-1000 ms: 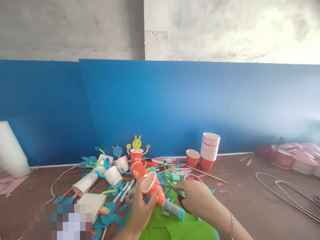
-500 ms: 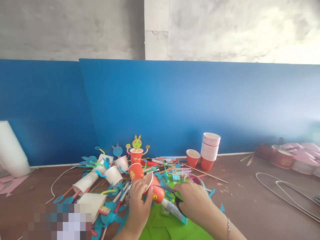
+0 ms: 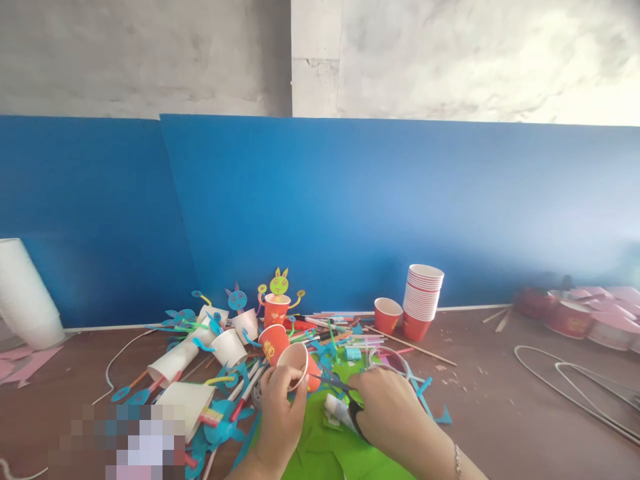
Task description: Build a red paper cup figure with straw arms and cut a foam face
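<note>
My left hand (image 3: 283, 407) grips a red paper cup (image 3: 313, 375) by its rim, its white inside turned toward me. In my right hand (image 3: 387, 403) is a pair of scissors (image 3: 336, 381), fingers through the dark handles. The blades point left at the cup's side, close to its red wall; whether they touch it I cannot tell. Below the scissors a glue tube (image 3: 340, 410) lies on green paper (image 3: 325, 443), partly hidden by the right hand. Just behind the held cup, another red cup (image 3: 274, 343) leans among the clutter.
A stack of red cups (image 3: 423, 300) stands at the back right beside a single red cup (image 3: 387, 315). White cups (image 3: 229, 348) with blue paper shapes and straws crowd the left. A rabbit-faced cup figure (image 3: 278, 308) stands behind. A clear tape roll (image 3: 387, 360) lies right of centre.
The held cup has tipped so its opening faces me more and its base has swung away, uncovering more of the glue tube's white end. The scissors stay beside the cup.
</note>
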### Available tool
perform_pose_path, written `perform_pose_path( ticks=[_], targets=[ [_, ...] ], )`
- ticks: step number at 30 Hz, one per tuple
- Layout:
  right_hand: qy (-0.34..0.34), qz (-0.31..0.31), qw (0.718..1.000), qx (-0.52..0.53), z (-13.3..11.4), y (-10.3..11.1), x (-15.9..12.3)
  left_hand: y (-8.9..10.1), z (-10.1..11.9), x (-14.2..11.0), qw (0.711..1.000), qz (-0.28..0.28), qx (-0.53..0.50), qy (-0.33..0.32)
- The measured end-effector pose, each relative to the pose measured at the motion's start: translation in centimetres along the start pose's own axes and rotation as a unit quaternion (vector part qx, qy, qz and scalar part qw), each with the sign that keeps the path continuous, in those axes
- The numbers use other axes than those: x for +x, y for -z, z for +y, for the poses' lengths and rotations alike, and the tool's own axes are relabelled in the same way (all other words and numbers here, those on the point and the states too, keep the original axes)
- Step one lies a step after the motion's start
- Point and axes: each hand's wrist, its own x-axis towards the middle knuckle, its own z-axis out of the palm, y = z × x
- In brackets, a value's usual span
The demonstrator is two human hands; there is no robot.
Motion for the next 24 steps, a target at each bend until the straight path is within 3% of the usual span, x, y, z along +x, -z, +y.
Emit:
perform_pose_path(
  ticks=[7,15,24],
  targets=[
    [0.053,-0.026,0.996,0.07,0.9,0.1,0.5,0.1,-0.1,0.0,1.0,0.005,0.004,-0.013],
    [0.008,0.01,0.999,-0.037,-0.3,0.8,0.5,0.2,0.6,0.3,0.999,0.011,0.011,-0.038],
    [0.073,-0.009,0.995,0.068,1.3,-1.4,1.2,0.0,-0.3,0.2,1.0,0.019,0.0,-0.022]
  ],
)
